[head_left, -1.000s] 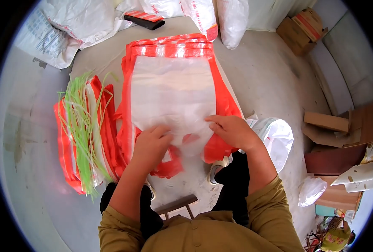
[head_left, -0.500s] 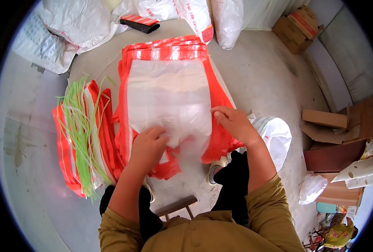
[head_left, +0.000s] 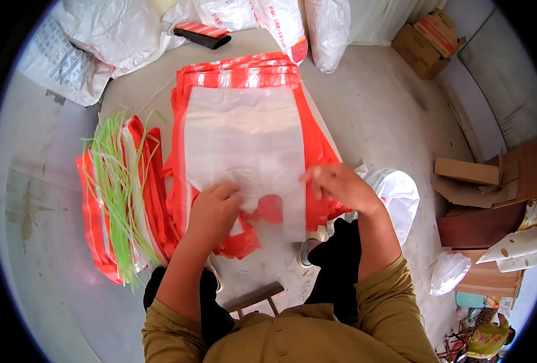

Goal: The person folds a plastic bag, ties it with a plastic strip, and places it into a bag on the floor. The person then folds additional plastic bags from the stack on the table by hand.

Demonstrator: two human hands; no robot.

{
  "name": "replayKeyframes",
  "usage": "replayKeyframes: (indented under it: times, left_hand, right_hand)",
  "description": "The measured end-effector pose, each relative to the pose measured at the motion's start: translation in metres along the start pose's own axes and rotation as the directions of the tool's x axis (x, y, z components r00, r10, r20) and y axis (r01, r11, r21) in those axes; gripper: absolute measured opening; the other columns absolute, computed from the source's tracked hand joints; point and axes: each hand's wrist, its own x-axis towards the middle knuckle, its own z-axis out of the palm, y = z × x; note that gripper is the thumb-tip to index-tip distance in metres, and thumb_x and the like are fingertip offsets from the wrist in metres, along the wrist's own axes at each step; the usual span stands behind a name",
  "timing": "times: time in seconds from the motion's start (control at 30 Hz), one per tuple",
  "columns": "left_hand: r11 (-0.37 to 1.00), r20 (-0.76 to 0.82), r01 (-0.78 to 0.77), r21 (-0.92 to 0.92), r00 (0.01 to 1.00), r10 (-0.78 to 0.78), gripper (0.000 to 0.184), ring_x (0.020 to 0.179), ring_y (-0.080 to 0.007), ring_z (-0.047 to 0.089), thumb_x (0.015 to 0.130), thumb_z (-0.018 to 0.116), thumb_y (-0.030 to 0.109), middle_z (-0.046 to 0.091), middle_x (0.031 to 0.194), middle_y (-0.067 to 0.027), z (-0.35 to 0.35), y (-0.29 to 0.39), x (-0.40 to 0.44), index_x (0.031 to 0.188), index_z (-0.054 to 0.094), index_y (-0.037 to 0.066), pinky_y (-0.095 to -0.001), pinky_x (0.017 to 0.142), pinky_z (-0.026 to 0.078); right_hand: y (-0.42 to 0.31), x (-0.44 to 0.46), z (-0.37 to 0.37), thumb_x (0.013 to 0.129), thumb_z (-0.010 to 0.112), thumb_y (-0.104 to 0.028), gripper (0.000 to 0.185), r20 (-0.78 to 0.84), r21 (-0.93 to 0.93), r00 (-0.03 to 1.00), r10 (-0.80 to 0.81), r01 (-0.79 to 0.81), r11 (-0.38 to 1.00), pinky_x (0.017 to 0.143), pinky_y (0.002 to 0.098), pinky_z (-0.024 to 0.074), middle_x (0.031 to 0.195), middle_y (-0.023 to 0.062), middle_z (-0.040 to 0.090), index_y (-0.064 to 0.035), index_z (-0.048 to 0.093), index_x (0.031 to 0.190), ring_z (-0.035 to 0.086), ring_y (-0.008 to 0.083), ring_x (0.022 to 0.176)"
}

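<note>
A translucent white plastic bag [head_left: 244,133] with handle cut-outs at its near end lies flat on a stack of red-and-white striped plastic bags [head_left: 238,66]. My left hand [head_left: 215,209] is at the white bag's near left handle, its bent fingers closed on the film; the fingertips are partly hidden. Over the red bags, just right of the white bag's right handle, is my right hand [head_left: 341,186]. Its fingers are apart and slightly blurred, with nothing visible in them.
Left of the stack, green plastic strips [head_left: 114,187] lie over more folded red bags [head_left: 93,224]. A black-and-red object [head_left: 202,36] lies at the table's far end, near stuffed white sacks [head_left: 117,30]. To my right stand a white bag-lined container [head_left: 395,193] and cardboard boxes [head_left: 468,175].
The white bag's right handle, crumpled before, now lies straight and flat, with the red showing through the cut-out. My right hand has shifted slightly towards me; my left hand stays put.
</note>
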Motion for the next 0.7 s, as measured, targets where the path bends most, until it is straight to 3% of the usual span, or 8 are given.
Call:
replayKeyframes:
  times: [0.1, 0.2, 0.3, 0.37, 0.5, 0.6, 0.7]
  left_hand:
    - [0.992, -0.019, 0.056, -0.115, 0.998, -0.058, 0.021, 0.1, -0.0339, 0.066, 0.076, 0.07, -0.003, 0.069, 0.11, -0.0109, -0.001, 0.0, 0.0, 0.096, 0.069, 0.002, -0.041, 0.083, 0.055]
    - [0.93, -0.007, 0.212, -0.301, 0.975, -0.224, 0.019, 0.094, -0.0337, 0.066, 0.082, 0.068, -0.002, 0.068, 0.105, -0.013, -0.002, 0.002, 0.0, 0.101, 0.067, 0.0, -0.0389, 0.08, 0.054]
    - [0.799, 0.066, 0.398, -0.45, 0.907, -0.415, 0.019, 0.087, -0.0313, 0.063, 0.087, 0.068, 0.002, 0.066, 0.097, -0.0153, -0.005, 0.001, 0.0, 0.105, 0.065, 0.0, -0.0372, 0.076, 0.051]
    - [0.684, 0.131, 0.491, -0.54, 0.851, -0.508, 0.018, 0.081, -0.0276, 0.061, 0.089, 0.068, 0.003, 0.064, 0.092, -0.0154, -0.007, 0.0, 0.0, 0.107, 0.064, -0.002, -0.0347, 0.073, 0.05]
    - [0.73, 0.097, 0.422, -0.537, 0.891, -0.444, 0.018, 0.078, -0.0233, 0.058, 0.092, 0.068, 0.006, 0.061, 0.09, -0.0138, -0.003, -0.008, -0.003, 0.107, 0.063, -0.003, -0.0327, 0.071, 0.048]
    - [0.733, 0.092, 0.419, -0.536, 0.892, -0.443, 0.018, 0.078, -0.0235, 0.059, 0.092, 0.068, 0.005, 0.062, 0.09, -0.014, -0.001, -0.009, -0.005, 0.107, 0.064, -0.003, -0.0332, 0.071, 0.048]
    - [0.731, 0.086, 0.413, -0.543, 0.894, -0.441, 0.018, 0.078, -0.0237, 0.059, 0.092, 0.068, 0.005, 0.062, 0.091, -0.0141, -0.004, -0.007, -0.004, 0.108, 0.064, -0.003, -0.0334, 0.071, 0.048]
  right_hand:
    - [0.02, 0.016, 0.001, 0.107, 0.054, -0.028, 0.033, -0.299, -0.069, 0.948, -0.111, 0.094, 0.993, 0.073, 0.027, 0.0502, 0.087, 0.0025, 0.066, -0.0023, 0.066, 0.124, 0.057, 0.0102, 0.074]
    - [0.031, 0.023, 0.004, 0.104, 0.054, -0.029, 0.039, -0.321, -0.109, 0.937, -0.136, 0.106, 0.988, 0.096, 0.0344, 0.0499, 0.11, 0.013, 0.069, -0.0037, 0.062, 0.132, 0.065, 0.0234, 0.106]
    - [0.033, 0.025, 0.01, 0.106, 0.056, -0.025, 0.039, -0.332, -0.18, 0.906, -0.261, 0.211, 0.961, 0.093, 0.0322, 0.0502, 0.122, 0.0077, 0.063, -0.0048, 0.057, 0.139, 0.06, 0.0159, 0.099]
    - [0.032, 0.025, 0.014, 0.106, 0.056, -0.024, 0.044, -0.33, -0.152, 0.907, -0.26, 0.221, 0.963, 0.097, 0.0327, 0.0485, 0.133, 0.0077, 0.058, -0.0061, 0.051, 0.146, 0.059, 0.016, 0.104]
    - [0.026, 0.025, 0.026, 0.104, 0.06, -0.022, 0.059, -0.277, 0.081, 0.939, -0.206, 0.236, 0.968, 0.1, 0.0326, 0.0471, 0.15, 0.0083, 0.048, -0.0085, 0.037, 0.157, 0.058, 0.0137, 0.106]
    - [0.018, 0.022, 0.036, 0.103, 0.06, -0.017, 0.063, -0.249, 0.232, 0.963, -0.101, 0.161, 0.959, 0.103, 0.0313, 0.0448, 0.156, 0.0091, 0.043, -0.0089, 0.033, 0.159, 0.056, 0.0116, 0.107]
    - [0.012, 0.015, 0.043, 0.098, 0.065, -0.02, 0.066, -0.306, 0.179, 0.948, -0.085, 0.144, 0.973, 0.102, 0.0337, 0.0468, 0.161, 0.0118, 0.037, -0.0096, 0.037, 0.157, 0.059, 0.0188, 0.111]
